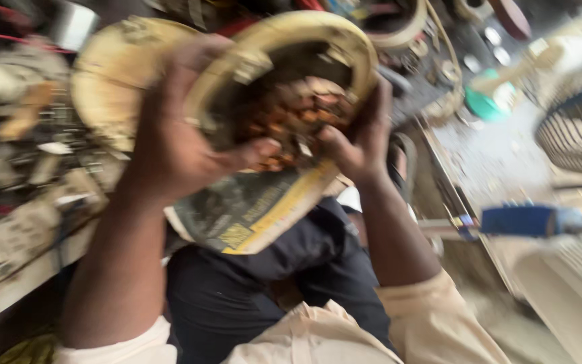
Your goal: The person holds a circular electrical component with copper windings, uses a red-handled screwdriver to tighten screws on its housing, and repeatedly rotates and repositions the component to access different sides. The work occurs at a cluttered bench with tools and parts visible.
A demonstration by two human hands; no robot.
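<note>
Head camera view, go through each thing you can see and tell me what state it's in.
Motor housing: open, copper windings exposed, held up tilted.
Left hand: gripping the housing's side.
Right hand: gripping its other side.
Newspaper: lying across the lap.
Fan guard: detached, at right; blurred.

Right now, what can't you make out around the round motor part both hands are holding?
- Motor housing, head view: motion blur smears the copper windings.
- Left hand: fingers hidden behind the housing.
- Right hand: fingertips lost inside the housing.
- Newspaper: print blurred, partly covered by hands.
- Cluttered bench: parts too blurred to identify.
</note>
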